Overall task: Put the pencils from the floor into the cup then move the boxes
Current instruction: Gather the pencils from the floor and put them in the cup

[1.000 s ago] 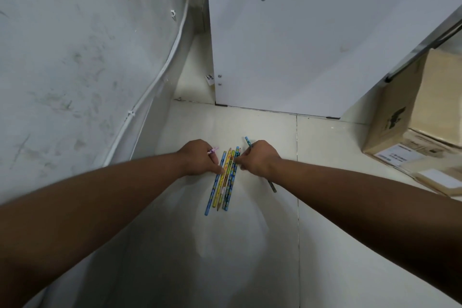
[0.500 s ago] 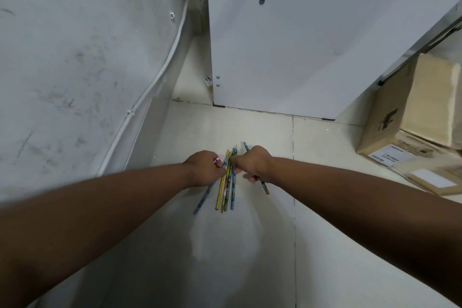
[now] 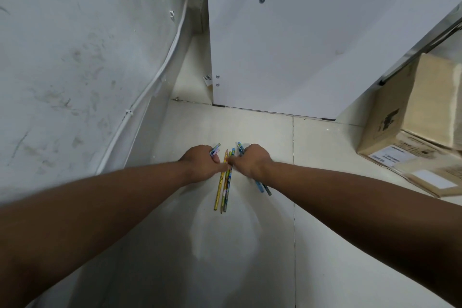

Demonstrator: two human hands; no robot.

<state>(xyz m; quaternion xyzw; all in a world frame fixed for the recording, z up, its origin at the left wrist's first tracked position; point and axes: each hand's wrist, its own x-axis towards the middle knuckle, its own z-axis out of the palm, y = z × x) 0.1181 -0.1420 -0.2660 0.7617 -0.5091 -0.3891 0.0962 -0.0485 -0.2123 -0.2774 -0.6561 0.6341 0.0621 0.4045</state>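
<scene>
Both curled: left hand and right hand grip pencils

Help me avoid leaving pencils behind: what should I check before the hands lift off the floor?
1. Left hand grips pencils: ok.
2. Right hand grips blue pencil: ok.
3. Middle pencils gripped: not ok; they lie on the floor, fingers only touching them.
4. Cup within sight: not ok; out of view.
5. Boxes apart from the hands: ok.
</scene>
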